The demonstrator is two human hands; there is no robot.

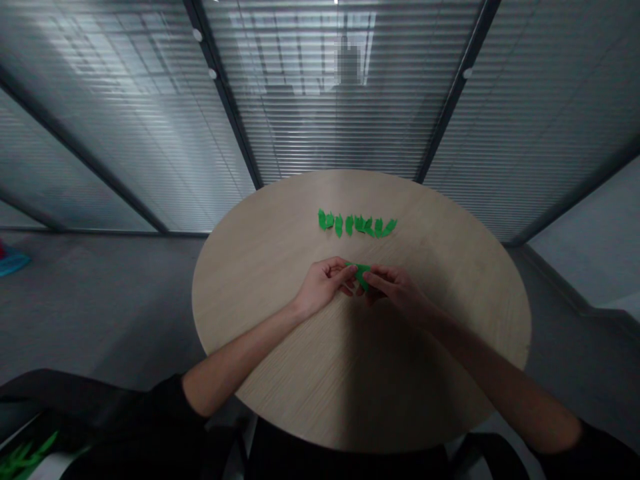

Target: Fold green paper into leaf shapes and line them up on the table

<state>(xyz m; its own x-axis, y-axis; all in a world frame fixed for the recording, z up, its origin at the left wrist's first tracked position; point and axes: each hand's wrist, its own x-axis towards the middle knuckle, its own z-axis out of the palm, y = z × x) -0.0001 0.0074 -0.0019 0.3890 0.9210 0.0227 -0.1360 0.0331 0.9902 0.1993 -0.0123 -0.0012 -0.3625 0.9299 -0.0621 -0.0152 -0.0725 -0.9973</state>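
Green leaf-like strips [30,455] show in the lower left corner, next to a white surface [53,468]; whether a container holds them cannot be told. At the left edge of the view, a blue item [14,261] with a red part above it rests on the grey floor [125,293]; its type cannot be determined.

Work surface: one wooden table [245,287] with a curved rim. The far rim stands near a partition with horizontal blinds [330,133]. On the far half of the table, small green pieces [349,225] form a side-to-side row, some touching or overlapping, others slightly apart. A strip of wood separates the row from the hands. Wood surface also extends to the left and right rims and toward the near rim, where a shadow falls on the right-hand portion.

Hand pose: both forearms reach inward across the near rim and converge near the middle of the table. The left hand [327,283] pinches the left side of a green sheet [362,273] between thumb and fingers. The right hand [397,288] pinches its right side, thumb uppermost. Both grips are closed on the sheet, which sits between the hands, nearer the body than the row.
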